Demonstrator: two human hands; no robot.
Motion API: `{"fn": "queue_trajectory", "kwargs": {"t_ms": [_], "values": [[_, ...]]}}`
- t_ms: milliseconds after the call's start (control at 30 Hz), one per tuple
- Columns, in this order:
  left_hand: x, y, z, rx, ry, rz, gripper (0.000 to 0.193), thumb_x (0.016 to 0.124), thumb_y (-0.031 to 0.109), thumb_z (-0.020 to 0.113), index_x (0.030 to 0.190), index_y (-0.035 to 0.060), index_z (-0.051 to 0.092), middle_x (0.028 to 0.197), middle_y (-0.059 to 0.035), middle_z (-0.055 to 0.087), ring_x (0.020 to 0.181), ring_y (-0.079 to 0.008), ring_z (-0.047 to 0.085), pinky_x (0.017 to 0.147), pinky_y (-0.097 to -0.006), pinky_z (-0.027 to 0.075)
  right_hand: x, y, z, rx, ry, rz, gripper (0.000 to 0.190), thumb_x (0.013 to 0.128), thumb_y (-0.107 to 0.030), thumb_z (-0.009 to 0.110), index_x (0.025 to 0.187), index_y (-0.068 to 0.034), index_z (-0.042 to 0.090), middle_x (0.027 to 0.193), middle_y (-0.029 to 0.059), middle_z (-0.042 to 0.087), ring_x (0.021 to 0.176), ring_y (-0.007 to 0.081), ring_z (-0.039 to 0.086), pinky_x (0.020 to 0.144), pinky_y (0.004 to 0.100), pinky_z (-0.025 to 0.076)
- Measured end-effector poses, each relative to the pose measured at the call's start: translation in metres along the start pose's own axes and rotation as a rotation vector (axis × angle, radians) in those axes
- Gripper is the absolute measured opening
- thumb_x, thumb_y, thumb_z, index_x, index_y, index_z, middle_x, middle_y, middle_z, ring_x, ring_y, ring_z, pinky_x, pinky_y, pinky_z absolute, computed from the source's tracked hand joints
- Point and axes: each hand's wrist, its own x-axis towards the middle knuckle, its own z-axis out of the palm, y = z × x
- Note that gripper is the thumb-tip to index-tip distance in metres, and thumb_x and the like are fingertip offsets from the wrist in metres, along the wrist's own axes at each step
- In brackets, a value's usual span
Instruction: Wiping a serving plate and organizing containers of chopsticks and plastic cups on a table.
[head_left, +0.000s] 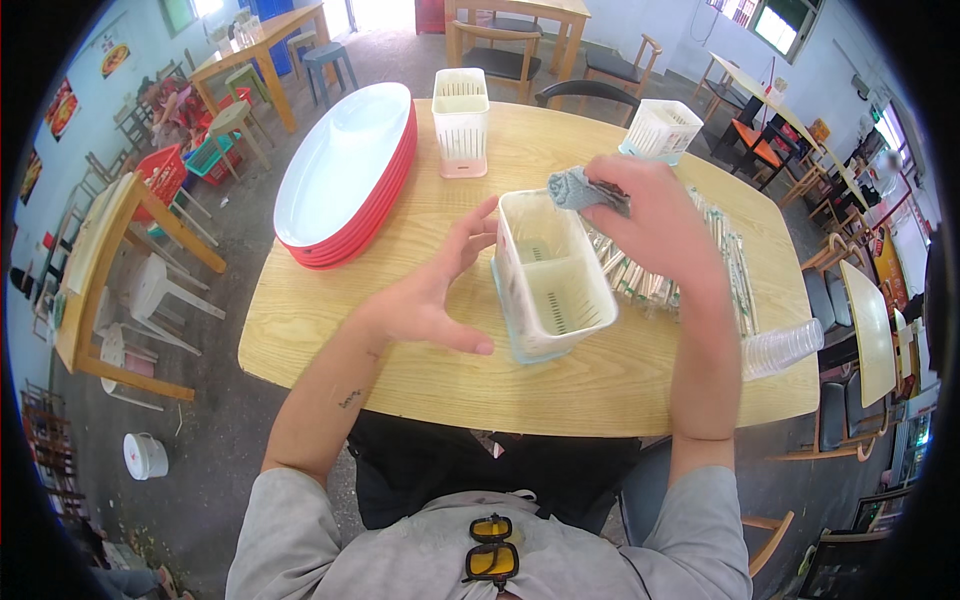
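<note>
Upright on the wooden table stands a white plastic utensil holder, split into two compartments, with a light blue base; nothing is seen inside it. My right hand grips a folded grey-blue cloth just above the holder's far right corner. Left of the holder, my left hand has its fingers spread and holds nothing; whether its fingertips touch the wall cannot be told. Many wrapped chopsticks lie to the right, partly hidden behind my right hand and forearm.
Stacked red and white oval plates sit at the far left. Two more slotted holders stand at the back, one with a pink base, one with a blue base. Nested clear plastic cups lie near the right edge. A black chair adjoins the far edge.
</note>
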Motion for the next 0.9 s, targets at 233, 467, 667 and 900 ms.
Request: {"fn": "queue_trajectory", "kwargs": {"t_ms": [233, 467, 667, 900], "values": [[0.006, 0.0, 0.022, 0.155, 0.153, -0.032, 0.157, 0.064, 0.028, 0.109, 0.178, 0.0043, 0.004, 0.179, -0.0227, 0.029, 0.167, -0.0408, 0.028, 0.137, -0.0539, 0.023, 0.005, 0.002, 0.002, 0.069, -0.012, 0.032, 0.028, 0.088, -0.01, 0.08, 0.112, 0.003, 0.073, 0.098, 0.0222, 0.076, 0.091, 0.0409, 0.074, 0.084, 0.0445, 0.057], [0.012, 0.0, 0.028, 0.207, 0.224, -0.208, 0.128, 0.068, 0.018, 0.107, 0.169, -0.0017, 0.03, 0.166, -0.0223, 0.052, 0.159, -0.0355, 0.046, 0.134, -0.0484, 0.034, 0.0, -0.002, -0.005, 0.112, -0.073, -0.058, 0.03, 0.087, -0.009, 0.081, 0.114, 0.003, 0.075, 0.099, 0.0216, 0.076, 0.093, 0.0393, 0.075, 0.085, 0.0436, 0.058], [0.012, 0.004, 0.029, 0.201, 0.234, -0.165, 0.122, 0.069, 0.02, 0.106, 0.167, -0.0014, 0.036, 0.162, -0.0206, 0.056, 0.156, -0.0347, 0.05, 0.132, -0.0483, 0.036, -0.02, -0.012, -0.024, 0.03, -0.084, -0.083, 0.031, 0.083, -0.01, 0.081, 0.111, 0.002, 0.075, 0.099, 0.0203, 0.077, 0.093, 0.0394, 0.074, 0.084, 0.0449, 0.058], [0.015, -0.004, 0.029, 0.178, 0.184, -0.118, 0.117, 0.073, 0.018, 0.103, 0.168, 0.0005, 0.036, 0.162, -0.0173, 0.056, 0.157, -0.0311, 0.047, 0.132, -0.0463, 0.035, -0.029, -0.016, -0.06, 0.109, -0.412, -0.089, 0.031, 0.079, -0.012, 0.08, 0.106, 0.001, 0.075, 0.095, 0.0196, 0.075, 0.088, 0.0396, 0.072, 0.079, 0.0445, 0.056]]}}
